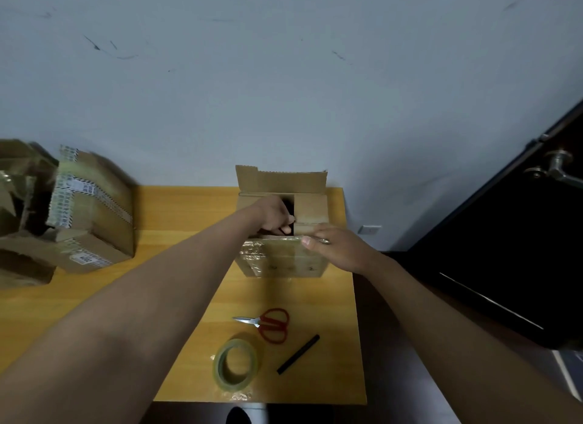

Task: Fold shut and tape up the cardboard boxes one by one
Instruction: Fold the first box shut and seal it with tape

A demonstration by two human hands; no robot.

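A small cardboard box [310,210] stands at the far end of the wooden table [189,209], its back flap upright and a dark gap open in the middle. My left hand [274,215] lies over the box's left side flap, with its fingers curled at the gap. My right hand [339,248] grips the near flap at its top edge; that flap carries wrinkled clear tape. A roll of clear tape [236,363] and red-handled scissors [271,324] lie on the table near me.
Taped and torn cardboard boxes [85,209] are piled at the table's left. A black stick [298,354] lies right of the tape roll. A dark door with a metal handle [555,168] stands to the right, past the table's right edge.
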